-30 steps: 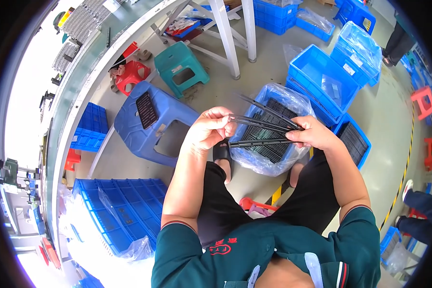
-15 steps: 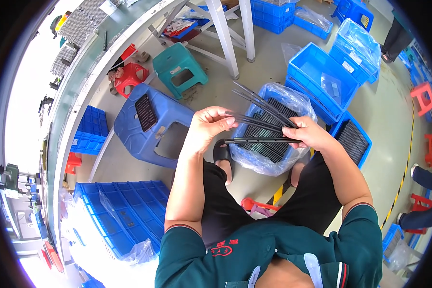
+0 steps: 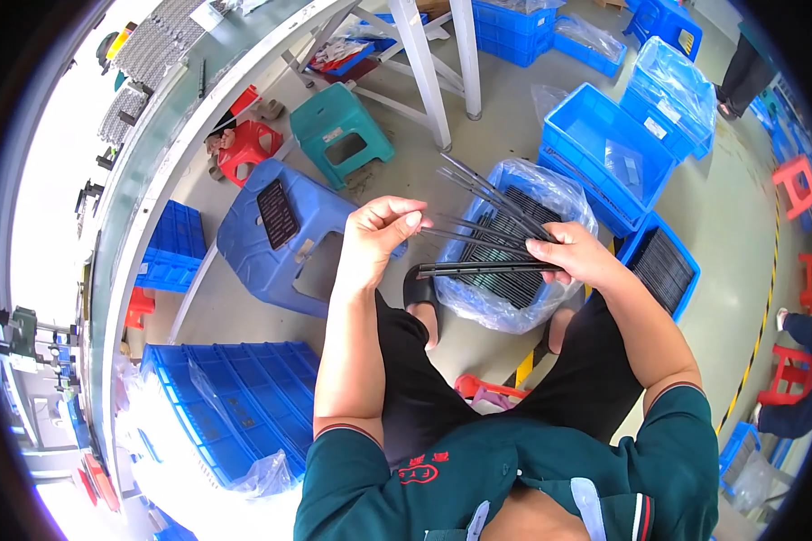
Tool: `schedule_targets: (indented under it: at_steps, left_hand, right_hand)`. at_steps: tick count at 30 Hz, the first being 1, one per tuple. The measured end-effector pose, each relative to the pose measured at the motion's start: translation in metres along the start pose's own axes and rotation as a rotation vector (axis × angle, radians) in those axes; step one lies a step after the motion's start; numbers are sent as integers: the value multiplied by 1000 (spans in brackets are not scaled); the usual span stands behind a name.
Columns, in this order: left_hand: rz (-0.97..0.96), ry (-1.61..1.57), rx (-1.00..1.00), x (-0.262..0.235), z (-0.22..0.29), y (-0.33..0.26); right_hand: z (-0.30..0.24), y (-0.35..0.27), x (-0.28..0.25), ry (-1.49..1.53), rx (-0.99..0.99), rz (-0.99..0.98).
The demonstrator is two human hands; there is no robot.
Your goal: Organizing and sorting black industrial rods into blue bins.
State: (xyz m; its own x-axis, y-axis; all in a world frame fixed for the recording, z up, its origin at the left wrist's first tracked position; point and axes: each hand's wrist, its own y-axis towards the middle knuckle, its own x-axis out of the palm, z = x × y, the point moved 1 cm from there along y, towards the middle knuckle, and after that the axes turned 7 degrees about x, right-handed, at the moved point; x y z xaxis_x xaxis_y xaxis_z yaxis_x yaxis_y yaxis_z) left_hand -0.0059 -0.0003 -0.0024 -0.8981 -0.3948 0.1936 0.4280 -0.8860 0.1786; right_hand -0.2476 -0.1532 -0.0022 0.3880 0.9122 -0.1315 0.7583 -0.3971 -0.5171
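Observation:
My right hand (image 3: 579,252) is closed around a fanned bunch of thin black rods (image 3: 492,242); they point left and away from me. One thicker black strip (image 3: 487,269) with small marks along it lies lowest in the same grip. At the rods' left tips is my left hand (image 3: 383,236), thumb and forefinger pinched together. Whether a rod tip sits between those fingers I cannot make out. Below the hands, between my feet, stands a blue bin lined with clear plastic (image 3: 573,203). Rows of similar dark rods (image 3: 514,287) fill it.
Right of the lined bin is a blue crate of dark rods (image 3: 660,270), with a blue crate (image 3: 595,135) behind it. A blue stool (image 3: 284,243) and a green stool (image 3: 338,126) stand left. Blue crates (image 3: 235,406) are near-left, beside a long workbench (image 3: 180,126).
My left hand has moved slightly left, away from the rods' tips. The rods in my right hand have shifted a little in their fan. At far right, a person's legs have moved.

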Motion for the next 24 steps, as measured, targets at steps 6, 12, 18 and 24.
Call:
schedule_targets:
  at_steps: [6,12,18,24]
  left_hand:
    - [-21,16,-10,1,-3,2]
    - [-21,29,-11,1,-5,0]
    - [-79,-398,-116,-4,-12,0]
    - [-199,-665,-234,1,-20,3]
  right_hand:
    - [-1,-2,-2,-121,-56,68]
    - [-1,-3,-4,-223,-140,135]
    - [-3,-6,-12,-227,-142,84]
    - [-3,-8,-13,-177,-132,55]
